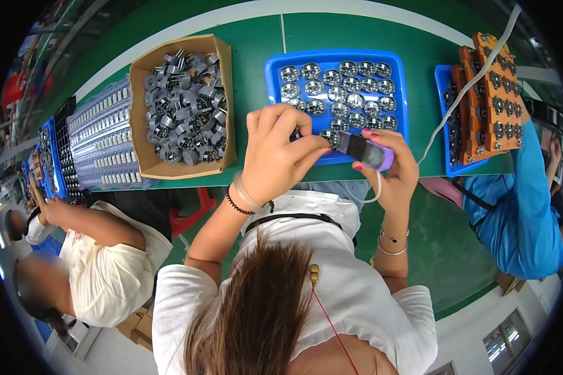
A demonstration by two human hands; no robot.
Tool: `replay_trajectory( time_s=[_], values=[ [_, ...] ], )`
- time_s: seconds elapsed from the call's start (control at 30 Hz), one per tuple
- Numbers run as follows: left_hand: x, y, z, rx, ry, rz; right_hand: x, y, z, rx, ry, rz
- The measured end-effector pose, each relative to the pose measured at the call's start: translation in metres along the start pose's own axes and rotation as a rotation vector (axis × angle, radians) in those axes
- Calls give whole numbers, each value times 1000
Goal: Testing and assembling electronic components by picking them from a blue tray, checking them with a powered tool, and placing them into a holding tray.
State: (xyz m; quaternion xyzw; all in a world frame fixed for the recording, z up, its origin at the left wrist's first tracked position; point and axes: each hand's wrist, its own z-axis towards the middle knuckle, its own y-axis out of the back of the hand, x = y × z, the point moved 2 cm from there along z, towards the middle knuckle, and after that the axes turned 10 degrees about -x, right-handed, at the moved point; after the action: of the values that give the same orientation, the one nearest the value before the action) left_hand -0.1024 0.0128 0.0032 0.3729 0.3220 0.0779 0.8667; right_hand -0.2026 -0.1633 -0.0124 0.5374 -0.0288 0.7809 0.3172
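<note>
My left hand (278, 150) pinches a small round metal part (329, 137) at the near edge of a blue tray (270, 72) filled with rows of similar round parts. My right hand (395, 172) grips a purple hand-held tool (370, 152) with a dark tip, pointed at that same part. A white cord runs from the tool down by my wrist. Both hands meet over the tray's front edge.
A cardboard box (142, 156) of grey metal parts stands left of the tray. Further left lie racks of small components (103, 137). At the right, orange fixtures (497, 94) sit on another blue tray. One person in blue works on my right, another in white on my left.
</note>
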Motion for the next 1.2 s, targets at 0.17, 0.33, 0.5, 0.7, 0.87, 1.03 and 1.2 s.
replay_trajectory(
  time_s=[0.17,0.33,0.5,0.7,0.87,1.03,1.2],
  values=[
    [14,-17,-4,-47,92,74,-5,13,-3,-188,-108,97],
    [15,-17,-4,-58,156,61,0,10,2,-110,-59,101],
    [10,2,-13,23,231,59,0,3,-1,53,5,-10],
    [5,5,-24,43,84,51,10,-18,5,155,39,-85],
    [-3,7,-16,-9,92,-9,10,-20,5,170,49,-71],
    [2,8,-18,-19,91,-20,10,-16,5,154,42,-78],
    [5,-2,-23,-19,79,10,-3,-1,-9,-95,-147,151]
  ],
)
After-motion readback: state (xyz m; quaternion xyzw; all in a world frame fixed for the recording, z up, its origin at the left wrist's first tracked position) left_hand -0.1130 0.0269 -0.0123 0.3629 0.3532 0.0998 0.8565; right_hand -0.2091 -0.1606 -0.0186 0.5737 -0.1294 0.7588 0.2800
